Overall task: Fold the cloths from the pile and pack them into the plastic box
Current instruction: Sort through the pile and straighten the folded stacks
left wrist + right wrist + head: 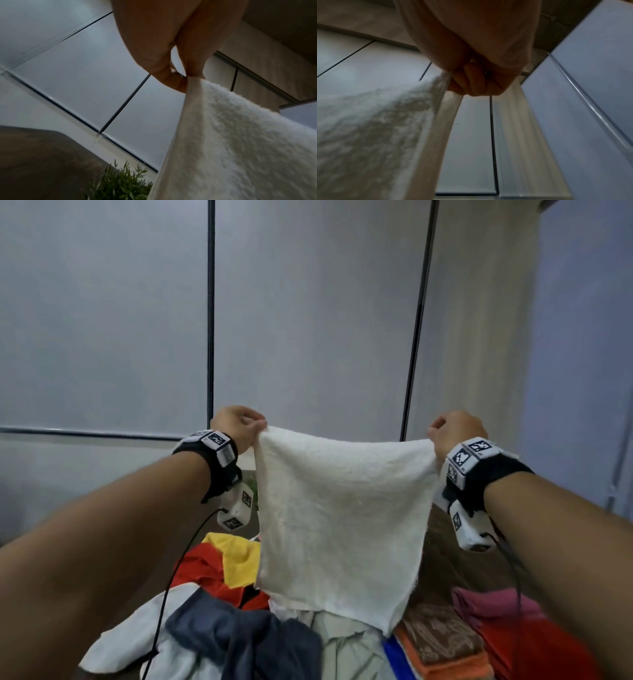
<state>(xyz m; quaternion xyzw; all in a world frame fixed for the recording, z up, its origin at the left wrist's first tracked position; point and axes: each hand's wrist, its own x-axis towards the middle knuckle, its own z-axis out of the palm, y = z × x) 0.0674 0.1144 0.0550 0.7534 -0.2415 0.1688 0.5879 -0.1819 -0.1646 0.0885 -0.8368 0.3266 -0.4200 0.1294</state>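
Grey wall panels rise behind the white cloth (pixel 339 518), held up over the pile (pixel 246 621) with the left hand (pixel 236 428) and right hand (pixel 457 433) each pinching a top corner, where a weak pinch could drop it back into the heap.

White towel (pixel 339 518) hangs in front of the cloth pile (pixel 219 583), hiding its middle. Pile's near side cut off by bottom edge. Right wrist view blurred; right hand (pixel 476 83) grip indistinct.
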